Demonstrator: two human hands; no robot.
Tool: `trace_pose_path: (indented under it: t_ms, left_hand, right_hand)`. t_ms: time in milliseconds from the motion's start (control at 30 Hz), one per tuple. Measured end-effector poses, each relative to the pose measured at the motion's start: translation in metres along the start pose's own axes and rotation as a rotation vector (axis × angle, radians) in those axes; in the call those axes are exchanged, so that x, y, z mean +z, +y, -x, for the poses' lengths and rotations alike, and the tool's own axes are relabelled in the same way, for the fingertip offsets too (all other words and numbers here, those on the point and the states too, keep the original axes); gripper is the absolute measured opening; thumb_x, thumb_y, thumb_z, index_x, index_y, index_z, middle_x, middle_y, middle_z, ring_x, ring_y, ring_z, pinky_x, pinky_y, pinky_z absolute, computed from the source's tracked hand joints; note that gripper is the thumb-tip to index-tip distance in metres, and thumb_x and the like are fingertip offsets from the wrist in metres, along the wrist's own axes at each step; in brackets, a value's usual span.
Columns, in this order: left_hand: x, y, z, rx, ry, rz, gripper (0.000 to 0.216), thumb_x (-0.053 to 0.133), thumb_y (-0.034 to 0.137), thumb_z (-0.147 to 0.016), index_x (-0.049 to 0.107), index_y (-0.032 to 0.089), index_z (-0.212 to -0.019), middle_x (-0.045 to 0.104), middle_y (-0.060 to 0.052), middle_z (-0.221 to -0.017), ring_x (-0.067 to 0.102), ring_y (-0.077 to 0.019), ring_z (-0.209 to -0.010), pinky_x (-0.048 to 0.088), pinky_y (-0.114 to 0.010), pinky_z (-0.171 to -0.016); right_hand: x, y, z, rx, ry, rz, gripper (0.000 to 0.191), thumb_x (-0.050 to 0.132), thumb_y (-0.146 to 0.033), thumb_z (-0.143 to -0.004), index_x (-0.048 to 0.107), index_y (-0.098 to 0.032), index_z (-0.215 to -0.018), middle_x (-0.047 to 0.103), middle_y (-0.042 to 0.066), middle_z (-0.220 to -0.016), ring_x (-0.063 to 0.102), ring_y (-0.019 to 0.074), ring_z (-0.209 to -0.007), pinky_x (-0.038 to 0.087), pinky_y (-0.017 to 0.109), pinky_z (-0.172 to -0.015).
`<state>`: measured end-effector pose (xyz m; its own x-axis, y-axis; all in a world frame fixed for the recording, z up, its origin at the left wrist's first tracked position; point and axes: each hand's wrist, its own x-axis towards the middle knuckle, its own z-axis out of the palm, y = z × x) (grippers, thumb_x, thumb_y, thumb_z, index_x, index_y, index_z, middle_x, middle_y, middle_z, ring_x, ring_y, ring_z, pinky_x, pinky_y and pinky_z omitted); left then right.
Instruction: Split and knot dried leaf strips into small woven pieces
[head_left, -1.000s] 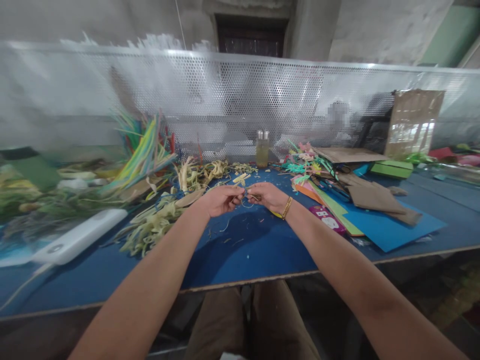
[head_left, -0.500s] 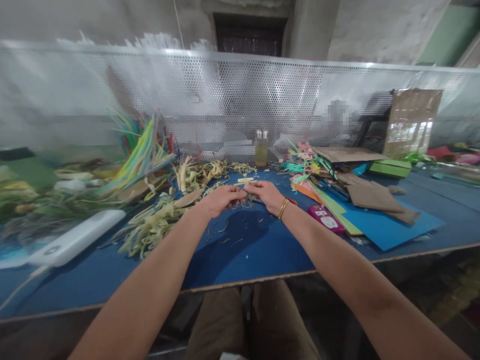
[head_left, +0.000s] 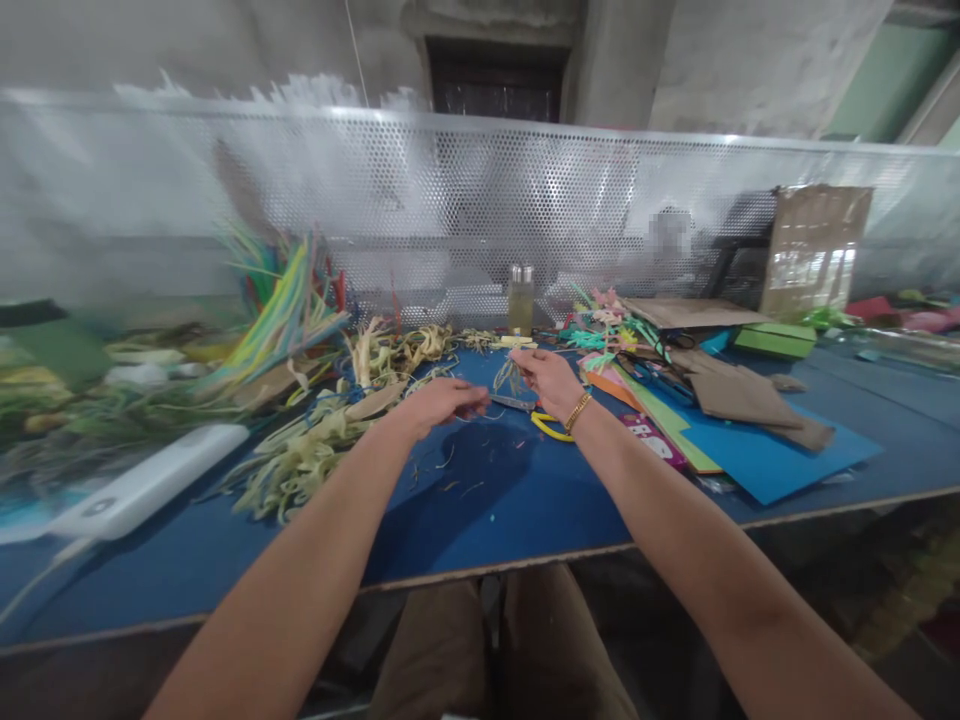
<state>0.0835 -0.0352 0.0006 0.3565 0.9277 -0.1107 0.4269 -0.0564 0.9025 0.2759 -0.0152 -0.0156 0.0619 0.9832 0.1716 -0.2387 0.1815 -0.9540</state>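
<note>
My left hand [head_left: 442, 400] rests low over the blue table [head_left: 495, 500], its fingers curled together; what they pinch is too small to make out. My right hand [head_left: 551, 376] is raised a little to the right and pinches a small tuft of dried leaf strips [head_left: 513, 374]. Between and just below the hands lie scissors with yellow handles [head_left: 550, 428], the blades pointing at my left fingertips. Short snippets are scattered on the table under both hands.
A heap of pale dried leaf strips [head_left: 315, 455] and coloured strips [head_left: 289, 300] lie to the left, beside a white device [head_left: 142, 485]. A glass jar [head_left: 521, 300] stands at the back. Coloured paper sheets [head_left: 765, 450], brown paper [head_left: 742, 390] and a cardboard box [head_left: 814, 250] fill the right. A person [head_left: 671, 240] sits behind the perforated screen [head_left: 450, 200].
The hands were joined on one small piece. They have parted: my right hand has lifted up and away with the tuft, uncovering the scissors, while my left hand stayed low.
</note>
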Motion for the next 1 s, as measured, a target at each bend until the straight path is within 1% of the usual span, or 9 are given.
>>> trace_pose_path:
  t_ms: [67,133,233,400,500,567,700,767,1000]
  left_hand:
    - [-0.001,-0.001,-0.004,0.031,0.156,0.067,0.046,0.059,0.059,-0.067,0.073,0.019,-0.083,0.069,-0.008,-0.087,0.056,-0.0161,-0.069,0.033,-0.025,-0.054]
    - [0.002,-0.003,-0.007,0.07,0.174,0.181,0.048,0.057,0.06,-0.068,0.072,0.019,-0.087,0.068,-0.008,-0.092,0.056,-0.0169,-0.075,0.036,-0.026,-0.059]
    - [0.01,-0.007,-0.011,0.13,0.089,0.275,0.043,0.062,0.057,-0.067,0.071,0.018,-0.083,0.067,-0.007,-0.083,0.055,-0.0166,-0.071,0.037,-0.027,-0.06]
    - [0.017,-0.008,-0.01,0.168,-0.012,0.125,0.032,0.069,0.048,-0.062,0.069,0.016,-0.068,0.061,-0.004,-0.062,0.047,-0.0133,-0.056,0.033,-0.028,-0.055]
    - [0.009,-0.004,-0.003,0.081,-0.167,-0.002,0.03,0.074,0.043,-0.056,0.072,0.017,-0.07,0.066,-0.005,-0.068,0.054,-0.0157,-0.063,0.036,-0.028,-0.06]
    - [0.0,-0.001,0.001,0.037,-0.194,-0.03,0.034,0.076,0.042,-0.054,0.073,0.019,-0.079,0.069,-0.005,-0.079,0.058,-0.0179,-0.073,0.038,-0.028,-0.065]
    - [-0.017,0.0,0.002,0.018,0.044,0.14,0.045,0.07,0.051,-0.06,0.07,0.023,-0.095,0.068,-0.006,-0.104,0.059,-0.0193,-0.09,0.039,-0.027,-0.068]
    - [-0.018,0.0,-0.001,0.05,0.136,0.273,0.046,0.068,0.053,-0.063,0.068,0.021,-0.096,0.066,-0.007,-0.106,0.059,-0.0189,-0.091,0.04,-0.026,-0.069]
    - [-0.001,-0.007,-0.012,0.135,0.156,0.402,0.031,0.077,0.038,-0.057,0.066,0.017,-0.076,0.061,-0.001,-0.068,0.053,-0.0104,-0.062,0.035,-0.023,-0.056]
  right_hand:
    - [0.004,0.002,0.003,-0.009,-0.013,0.018,0.033,0.077,-0.04,-0.052,0.056,-0.017,-0.061,0.048,-0.005,-0.054,0.038,0.0063,-0.052,0.029,0.023,-0.052]
    - [0.008,0.004,0.006,-0.009,-0.032,0.038,0.032,0.078,-0.039,-0.052,0.058,-0.016,-0.063,0.05,-0.005,-0.056,0.039,0.0064,-0.054,0.03,0.024,-0.054]
    - [0.013,0.009,0.01,-0.012,-0.088,0.064,0.03,0.078,-0.038,-0.053,0.061,-0.016,-0.066,0.055,-0.003,-0.061,0.044,0.0074,-0.058,0.035,0.024,-0.059]
    - [0.018,0.018,0.012,0.037,-0.154,0.025,0.031,0.078,-0.038,-0.052,0.065,-0.016,-0.068,0.062,0.0,-0.069,0.051,0.0104,-0.064,0.04,0.026,-0.064]
    - [0.014,0.016,0.01,0.018,-0.109,0.074,0.031,0.075,-0.041,-0.056,0.068,-0.016,-0.072,0.062,0.001,-0.069,0.05,0.0103,-0.065,0.039,0.026,-0.065]
    - [0.01,0.012,0.008,-0.029,-0.082,0.134,0.033,0.073,-0.043,-0.059,0.069,-0.015,-0.075,0.062,0.001,-0.07,0.049,0.0104,-0.066,0.038,0.026,-0.066]
    - [0.008,0.009,0.009,-0.096,-0.11,0.172,0.033,0.074,-0.043,-0.057,0.069,-0.015,-0.074,0.065,0.002,-0.074,0.05,0.0105,-0.067,0.039,0.026,-0.069]
    - [0.011,0.012,0.011,-0.101,-0.135,0.174,0.033,0.075,-0.043,-0.057,0.069,-0.015,-0.073,0.065,0.002,-0.074,0.051,0.0103,-0.067,0.039,0.026,-0.069]
    - [0.015,0.024,0.014,-0.05,-0.25,0.29,0.039,0.072,-0.051,-0.057,0.068,-0.015,-0.073,0.061,0.002,-0.066,0.048,0.0101,-0.059,0.037,0.026,-0.06]
